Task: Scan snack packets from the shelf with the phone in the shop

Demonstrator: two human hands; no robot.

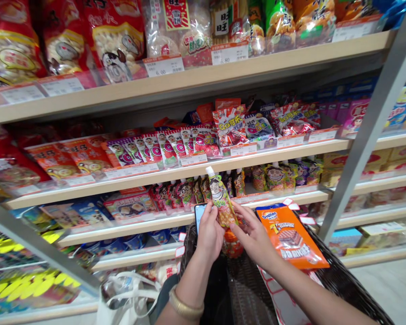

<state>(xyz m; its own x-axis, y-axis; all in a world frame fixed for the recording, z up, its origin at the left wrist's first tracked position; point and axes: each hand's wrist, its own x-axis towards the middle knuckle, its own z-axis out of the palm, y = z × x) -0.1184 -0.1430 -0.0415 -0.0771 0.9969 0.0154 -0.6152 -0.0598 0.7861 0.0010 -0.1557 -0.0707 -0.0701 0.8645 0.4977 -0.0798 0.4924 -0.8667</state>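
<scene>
Between my two hands stands a yellow-green spouted pouch point(220, 198) with a white cap, a cartoon face and a pineapple print. My left hand point(209, 232) has its fingers closed on the pouch's left side, with a phone point(199, 214) partly showing behind it. On the pouch's lower right side, my right hand point(253, 232) touches it with thumb and fingers. Below them a dark wicker basket point(345, 280) holds an orange Ovaltine packet point(291, 234) and a red-orange item point(232, 243) partly hidden by my hands.
Store shelves point(176, 174) with bagged snacks and price tags run across the front. Similar pouches point(275, 177) stand on a lower shelf. Grey metal posts point(368, 122) slant at both sides. A white bag point(125, 295) sits at the lower left.
</scene>
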